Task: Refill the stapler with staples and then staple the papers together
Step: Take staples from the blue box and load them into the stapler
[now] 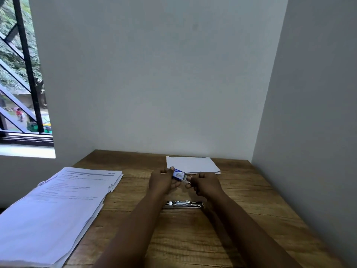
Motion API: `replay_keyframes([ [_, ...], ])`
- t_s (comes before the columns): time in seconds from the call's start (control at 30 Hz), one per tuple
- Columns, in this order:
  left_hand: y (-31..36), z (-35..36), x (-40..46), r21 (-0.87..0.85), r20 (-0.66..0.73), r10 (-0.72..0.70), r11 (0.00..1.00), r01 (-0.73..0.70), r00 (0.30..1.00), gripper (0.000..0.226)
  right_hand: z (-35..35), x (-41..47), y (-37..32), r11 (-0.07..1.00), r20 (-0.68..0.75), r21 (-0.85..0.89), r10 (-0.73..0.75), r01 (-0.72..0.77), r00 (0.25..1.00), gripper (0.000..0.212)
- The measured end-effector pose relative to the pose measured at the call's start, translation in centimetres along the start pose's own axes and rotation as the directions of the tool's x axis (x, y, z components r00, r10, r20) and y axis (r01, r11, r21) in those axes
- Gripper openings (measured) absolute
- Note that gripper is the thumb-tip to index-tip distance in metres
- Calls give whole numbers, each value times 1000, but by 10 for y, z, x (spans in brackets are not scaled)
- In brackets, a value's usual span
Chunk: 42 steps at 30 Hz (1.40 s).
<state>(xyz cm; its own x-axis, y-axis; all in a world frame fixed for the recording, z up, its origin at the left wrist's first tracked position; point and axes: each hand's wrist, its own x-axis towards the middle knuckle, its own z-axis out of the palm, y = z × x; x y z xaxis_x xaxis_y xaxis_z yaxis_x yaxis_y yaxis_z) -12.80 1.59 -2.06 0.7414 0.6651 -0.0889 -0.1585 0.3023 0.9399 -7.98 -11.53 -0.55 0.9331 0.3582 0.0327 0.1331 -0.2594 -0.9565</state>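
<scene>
Shiny metal stapler (183, 204) — matt grainy wood table (231, 219) — paper stacks (58, 206).

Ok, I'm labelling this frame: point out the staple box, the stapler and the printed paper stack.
staple box (178, 174), head view, its blue printed face.
stapler (183, 204), head view, its open metal channel.
printed paper stack (63, 206), head view, middle of top sheet.

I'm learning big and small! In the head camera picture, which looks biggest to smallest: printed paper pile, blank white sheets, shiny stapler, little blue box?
1. Printed paper pile, though nearest the camera.
2. Blank white sheets.
3. Shiny metal stapler.
4. Little blue staple box.
</scene>
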Motion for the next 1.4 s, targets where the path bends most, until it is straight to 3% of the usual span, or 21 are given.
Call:
replay_keyframes([
  [0.07, -3, 0, 1, -18, 34, -2, 1000, 3, 999, 10, -1, 3, 3, 1000, 3, 15, 5, -5, 1000, 19],
  [0.2, -7, -5, 0, -23, 192, -45, 998, 50, 980, 31, -5, 7, 4, 997, 64, 71, 27, -31, 998, 19],
  [0.43, -8, -8, 10, -93, 183, -82, 991, 100, 980, 43, -19, 11, -2, 997, 149, -23, 75, -72, 986, 21],
  [0.53, -9, -10, 10, -19, 156, -66, 997, 70, 985, 45, -21, 9, -4, 982, 204, -184, 83, -45, 976, 10],
  [0.6, -10, -11, 10, 14, 155, -61, 998, 60, 986, 46, -25, 11, -7, 935, 258, -355, 96, 2, 961, 18],
  [0.67, -10, -13, 11, 24, 161, -76, 997, 74, 984, 46, -30, 14, -12, 920, 258, -391, 136, -26, 957, 21],
  [0.83, -11, -13, 14, 42, 156, -102, 994, 97, 983, 44, -33, 19, -31, 948, 270, -317, 100, -10, 958, 27],
  [1.0, -10, -12, 12, 33, 157, -95, 995, 91, 983, 50, -20, 14, -45, 976, 267, -189, -59, 112, 962, 33],
  [1.23, -9, -14, 8, 65, 166, -93, 994, 83, 982, 64, -2, 7, -42, 956, 177, -194, -188, 222, 966, 15],
  [1.4, -9, -14, 5, 64, 197, -86, 995, 74, 977, 62, -1, 7, -35, 967, 110, -124, -208, 221, 972, 19],
])
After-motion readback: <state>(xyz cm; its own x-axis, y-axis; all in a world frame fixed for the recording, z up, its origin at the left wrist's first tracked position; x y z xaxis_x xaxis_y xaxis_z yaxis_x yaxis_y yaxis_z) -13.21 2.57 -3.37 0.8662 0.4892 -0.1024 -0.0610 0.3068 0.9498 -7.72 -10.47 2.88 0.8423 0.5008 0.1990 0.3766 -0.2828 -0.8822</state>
